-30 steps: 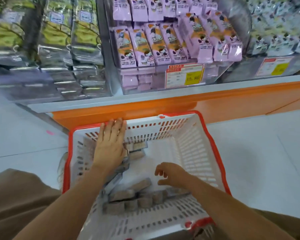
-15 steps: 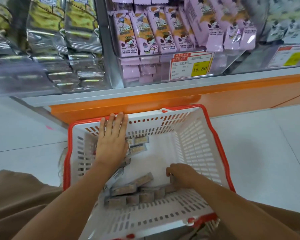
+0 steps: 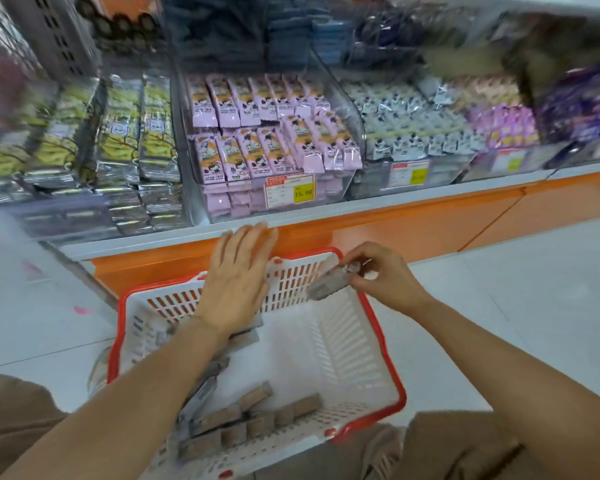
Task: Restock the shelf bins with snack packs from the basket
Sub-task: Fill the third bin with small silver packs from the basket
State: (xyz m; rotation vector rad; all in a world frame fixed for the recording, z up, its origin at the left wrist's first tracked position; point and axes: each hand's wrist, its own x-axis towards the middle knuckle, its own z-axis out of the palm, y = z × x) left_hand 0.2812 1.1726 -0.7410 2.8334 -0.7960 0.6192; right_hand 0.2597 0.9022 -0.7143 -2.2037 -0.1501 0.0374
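Observation:
A white basket with a red rim stands on the floor in front of me. Several brown snack packs lie at its near end. My right hand is raised over the basket's far right corner and pinches one brown snack pack by its end. My left hand hovers flat, fingers straight, over the basket's far wall, with more packs partly hidden under it. Beyond the basket, the clear shelf bin holds pink snack packs.
A bin of yellow and silver packs is to the left, a bin of white and black packs to the right. A yellow price tag hangs on the pink bin. The orange shelf base runs behind the basket. Grey floor lies on both sides.
My right hand has come up out of the basket's near end with one brown pack. My left hand has lifted off the packs toward the far rim. The view tilted up.

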